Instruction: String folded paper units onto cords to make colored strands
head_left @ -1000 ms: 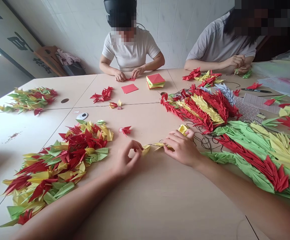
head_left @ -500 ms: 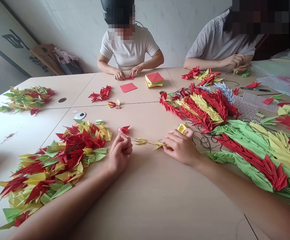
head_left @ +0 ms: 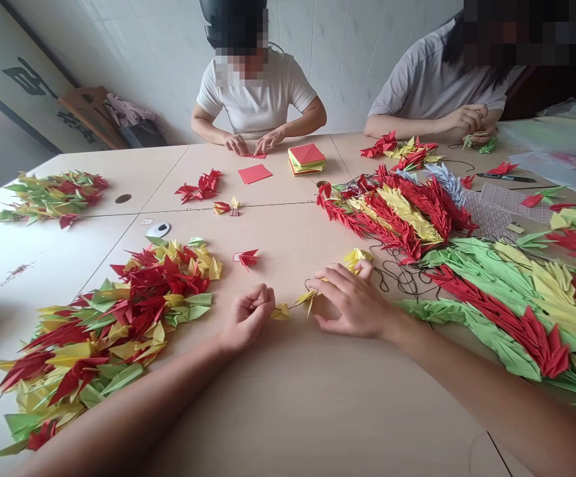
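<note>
My left hand (head_left: 246, 316) is closed in a pinch beside a small yellow paper crane (head_left: 282, 311); what its fingertips grip is too small to make out. My right hand (head_left: 351, 301) has its fingers closed on a second yellow crane (head_left: 306, 298) on the beige table (head_left: 297, 397). Another yellow crane (head_left: 358, 257) lies just behind its knuckles, with black thread (head_left: 397, 278) coiled beside it. A lone red crane (head_left: 248, 258) lies further back.
A heap of loose red, yellow and green cranes (head_left: 113, 318) lies to my left. Strung garlands of cranes (head_left: 466, 265) fill the right. Two people sit opposite folding paper, near a stack of paper squares (head_left: 307, 159). Another crane pile (head_left: 49, 195) sits at the far left.
My left hand has moved right and closer to my right hand, and the yellow cranes between them have bunched together. My right hand has shifted slightly left and down.
</note>
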Demonstrator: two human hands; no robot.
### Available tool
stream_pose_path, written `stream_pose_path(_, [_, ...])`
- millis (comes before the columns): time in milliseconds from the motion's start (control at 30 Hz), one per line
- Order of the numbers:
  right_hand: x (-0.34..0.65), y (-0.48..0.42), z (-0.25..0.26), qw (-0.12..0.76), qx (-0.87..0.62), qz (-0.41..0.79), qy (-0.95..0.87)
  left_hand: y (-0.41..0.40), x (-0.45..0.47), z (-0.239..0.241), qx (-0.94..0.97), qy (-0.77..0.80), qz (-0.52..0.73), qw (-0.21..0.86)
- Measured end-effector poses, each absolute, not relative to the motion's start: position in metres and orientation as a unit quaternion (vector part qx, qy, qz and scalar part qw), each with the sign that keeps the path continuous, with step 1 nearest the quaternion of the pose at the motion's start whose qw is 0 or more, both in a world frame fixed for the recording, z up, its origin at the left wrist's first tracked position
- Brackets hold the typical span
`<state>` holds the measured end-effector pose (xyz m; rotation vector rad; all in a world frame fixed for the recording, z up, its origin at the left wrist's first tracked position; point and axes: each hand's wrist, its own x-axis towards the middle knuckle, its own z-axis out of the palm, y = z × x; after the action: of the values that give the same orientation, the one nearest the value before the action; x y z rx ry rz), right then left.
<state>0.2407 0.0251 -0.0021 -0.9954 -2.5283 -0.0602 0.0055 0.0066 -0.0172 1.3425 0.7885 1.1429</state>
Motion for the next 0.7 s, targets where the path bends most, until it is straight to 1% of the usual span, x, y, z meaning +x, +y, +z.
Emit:
stream_pose_path(200, [0.225, 0.009, -0.009, 0.235, -0.306, 0.013, -0.922, 0.001, 0.01, -0.013, 0.611, 0.292, 0.443, 0.587])
stream_pose_path(333, [0.218, 0.005, -0.015, 0.243, -0.305, 0.008, -0.921, -0.001, 0.01, -0.009, 0.642, 0.286, 0.4, 0.589])
stream_pose_path(400, [0.219, 0.007, -0.016, 0.244, -0.315, -0.004, -0.917, -0.001, 0.007, -0.011, 0.654, 0.295, 0.399, 0.571])
stream_pose_path(567, [0.226, 0.014, -0.012, 0.241, -0.329, -0.032, -0.912, 0.001, 0.001, -0.021, 0.613, 0.365, 0.533, 0.454])
stream_pose_path(700, [0.23, 0.017, -0.008, 0.233, -0.335, -0.063, -0.911, 0.006, 0.003, -0.023, 0.549, 0.393, 0.607, 0.42])
